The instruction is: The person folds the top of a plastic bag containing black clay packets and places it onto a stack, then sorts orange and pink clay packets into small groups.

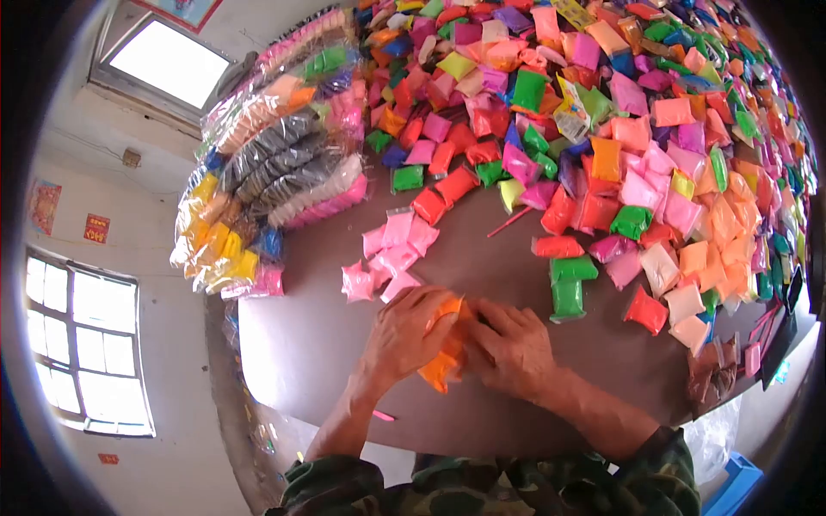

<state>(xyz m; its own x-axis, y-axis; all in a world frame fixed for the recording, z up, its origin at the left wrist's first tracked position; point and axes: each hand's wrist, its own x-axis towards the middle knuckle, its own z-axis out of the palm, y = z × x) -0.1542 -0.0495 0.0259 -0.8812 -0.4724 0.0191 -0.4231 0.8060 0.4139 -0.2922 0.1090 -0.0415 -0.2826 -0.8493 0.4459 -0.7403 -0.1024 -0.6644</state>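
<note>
Over the near part of the brown table, my left hand (pixel 406 334) is closed around one or more small, soft orange packets (pixel 440 365) in clear plastic. My right hand (pixel 514 351) grips the same orange bundle from the other side, its fingers bent against it. How many packets are between the hands is hard to make out. Just beyond my left hand lies a small group of pink packets (pixel 397 249). Two green packets (pixel 568 297) rest to the right, past my right hand.
A big heap of many-coloured packets (pixel 602 129) spreads over the back and right of the table (pixel 327 249). Large clear bags of sorted packets (pixel 284 155) stand at the back left. Brown packets (pixel 712 374) lie at the right edge, above a blue container (pixel 733 483).
</note>
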